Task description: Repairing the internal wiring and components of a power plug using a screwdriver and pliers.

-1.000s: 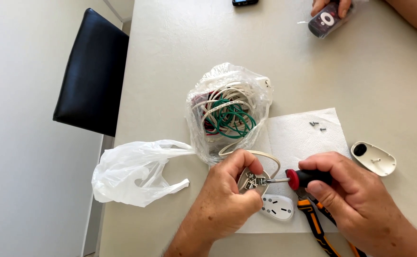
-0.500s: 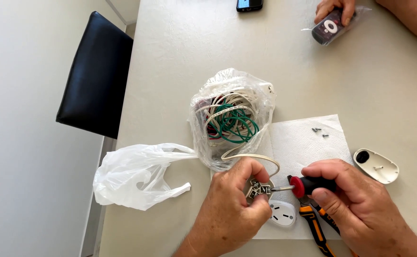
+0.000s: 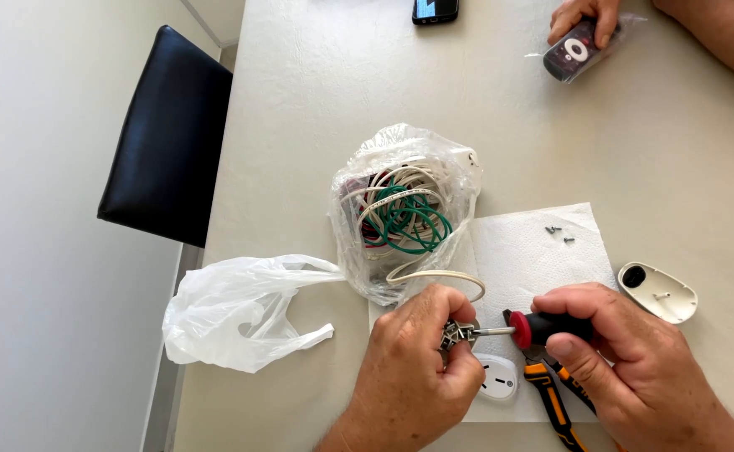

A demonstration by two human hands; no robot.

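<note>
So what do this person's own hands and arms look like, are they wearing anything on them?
Both are bare. The left hand and right hand have no gloves, and no rings or watch show. The forearms entering from the bottom edge are uncovered, with no sleeve in view. The nails are short and plain.

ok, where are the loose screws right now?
Head view: the small dark loose screws lie on the white paper towel, right of the clear bag of coiled wires, above the right hand.

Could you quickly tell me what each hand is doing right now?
Left hand: closed on a small metal plug part.
Right hand: closed on the red-and-black screwdriver.
</note>
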